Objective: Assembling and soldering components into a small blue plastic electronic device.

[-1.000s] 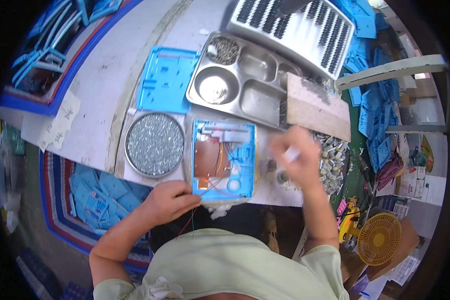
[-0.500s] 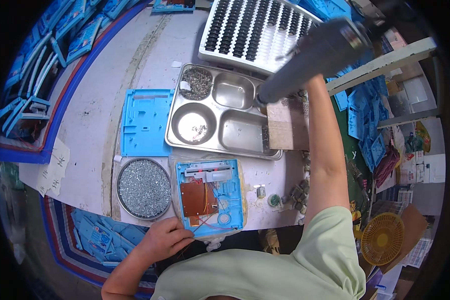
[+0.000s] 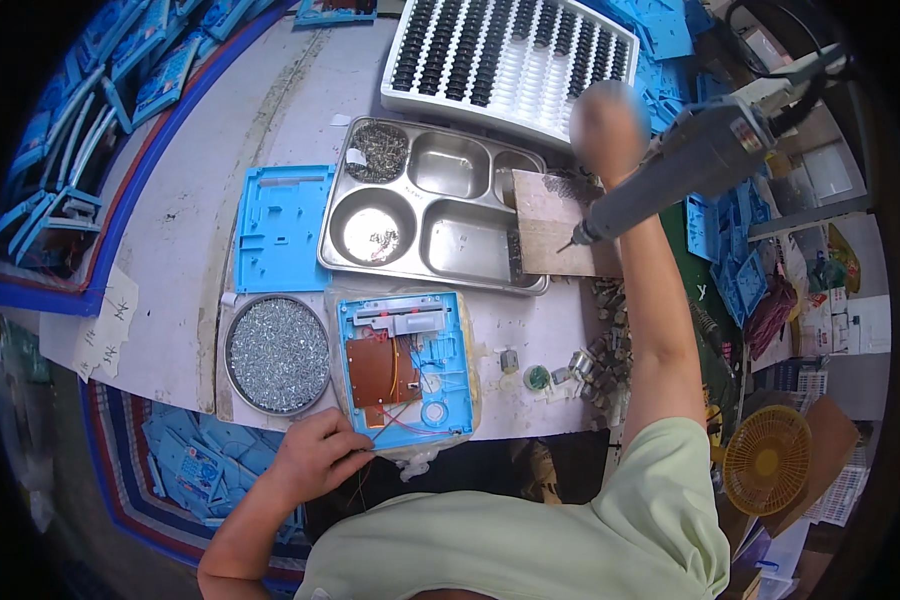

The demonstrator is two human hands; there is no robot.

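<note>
Blue plastic casing (image 3: 455, 385) lies open, wiring upward, on the bench (image 3: 180, 220). Beyond it are a white ribbed tray (image 3: 540, 85) of black parts and a compartmented steel tray (image 3: 416, 192); left, a round metal dish (image 3: 278, 412). At its near-left corner is the left hand (image 3: 315, 455), fingers half-curled, grip unclear. Well beyond it, the right hand (image 3: 608, 125) blurs; its opening and hold cannot be told.

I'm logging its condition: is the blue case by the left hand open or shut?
Open: the blue case by the left hand shows its brown board and wires uncovered.
</note>
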